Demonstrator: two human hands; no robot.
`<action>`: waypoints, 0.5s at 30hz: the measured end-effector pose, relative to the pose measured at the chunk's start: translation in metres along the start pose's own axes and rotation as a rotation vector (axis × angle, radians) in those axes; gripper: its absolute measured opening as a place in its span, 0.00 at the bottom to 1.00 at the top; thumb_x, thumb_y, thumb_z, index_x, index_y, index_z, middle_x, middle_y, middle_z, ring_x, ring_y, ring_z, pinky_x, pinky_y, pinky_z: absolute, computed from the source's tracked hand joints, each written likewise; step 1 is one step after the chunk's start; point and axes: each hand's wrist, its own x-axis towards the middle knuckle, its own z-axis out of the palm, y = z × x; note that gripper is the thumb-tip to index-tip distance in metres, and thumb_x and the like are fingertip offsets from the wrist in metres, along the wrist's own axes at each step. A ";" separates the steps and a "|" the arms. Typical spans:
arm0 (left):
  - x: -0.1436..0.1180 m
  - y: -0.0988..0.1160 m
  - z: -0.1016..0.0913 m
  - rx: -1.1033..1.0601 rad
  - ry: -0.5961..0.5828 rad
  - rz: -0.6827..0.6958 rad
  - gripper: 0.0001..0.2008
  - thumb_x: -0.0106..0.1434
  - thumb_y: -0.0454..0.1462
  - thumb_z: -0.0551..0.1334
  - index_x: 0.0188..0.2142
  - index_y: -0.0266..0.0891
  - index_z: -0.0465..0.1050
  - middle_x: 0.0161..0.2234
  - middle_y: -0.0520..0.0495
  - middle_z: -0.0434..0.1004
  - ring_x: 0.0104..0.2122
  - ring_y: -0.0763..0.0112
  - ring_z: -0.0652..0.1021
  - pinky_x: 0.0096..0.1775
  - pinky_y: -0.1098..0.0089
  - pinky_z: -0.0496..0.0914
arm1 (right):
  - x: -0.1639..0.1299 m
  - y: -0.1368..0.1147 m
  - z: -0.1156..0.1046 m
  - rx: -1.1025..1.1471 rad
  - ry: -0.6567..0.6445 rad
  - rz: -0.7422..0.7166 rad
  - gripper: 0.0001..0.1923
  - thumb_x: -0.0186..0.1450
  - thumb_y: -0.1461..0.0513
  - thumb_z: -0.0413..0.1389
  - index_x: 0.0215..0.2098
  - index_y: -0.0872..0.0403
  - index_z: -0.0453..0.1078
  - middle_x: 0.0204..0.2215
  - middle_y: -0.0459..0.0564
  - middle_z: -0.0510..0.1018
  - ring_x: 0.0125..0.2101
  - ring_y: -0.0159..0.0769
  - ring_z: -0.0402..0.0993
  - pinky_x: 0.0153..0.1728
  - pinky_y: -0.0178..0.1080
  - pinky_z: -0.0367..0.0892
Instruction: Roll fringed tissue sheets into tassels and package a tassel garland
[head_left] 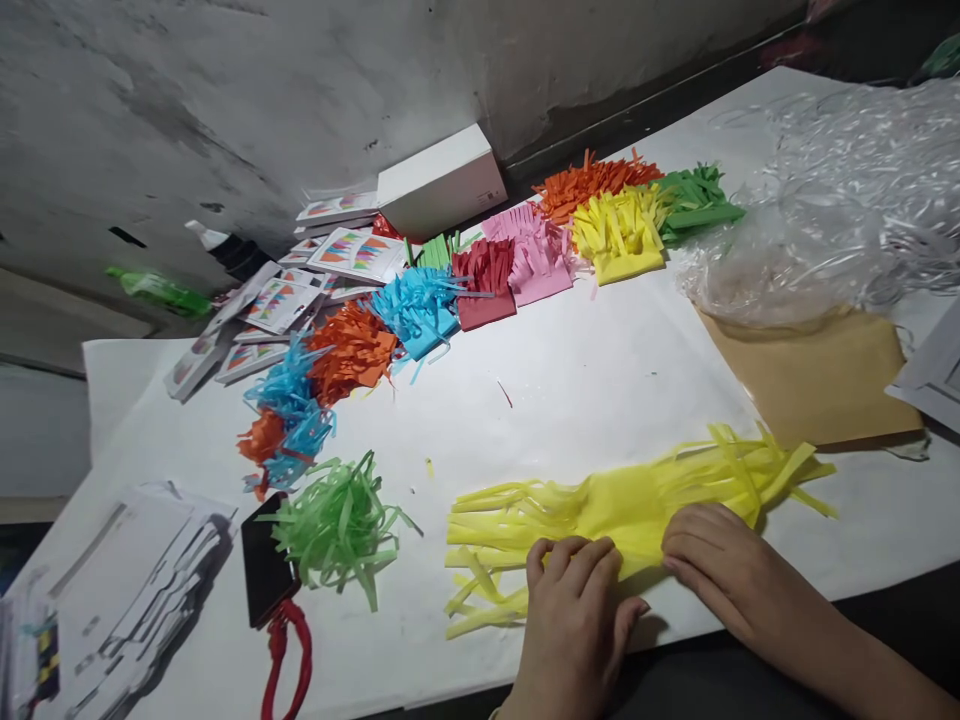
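Both hands (577, 590) (712, 560) partly cover yellow fringed paper (622, 505).

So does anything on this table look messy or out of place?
Mostly tidy piles. Odd bits: a stray red sliver lies alone on the white sheet, and a dark phone sits partly under the loose green strips. Both hands, left hand and right hand, press the yellow fringed paper flat.

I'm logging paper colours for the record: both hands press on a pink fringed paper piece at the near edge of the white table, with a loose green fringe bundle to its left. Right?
Not quite. In the head view the fringed paper piece under the left hand and right hand is yellow, not pink. The green fringe bundle does lie to its left on the white table.
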 end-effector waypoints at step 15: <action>0.006 -0.001 -0.011 -0.029 -0.088 0.055 0.10 0.69 0.35 0.61 0.49 0.41 0.74 0.46 0.44 0.85 0.42 0.59 0.79 0.49 0.55 0.65 | -0.001 0.003 0.009 -0.229 0.091 -0.209 0.16 0.73 0.71 0.44 0.43 0.56 0.73 0.39 0.52 0.81 0.44 0.43 0.75 0.52 0.49 0.64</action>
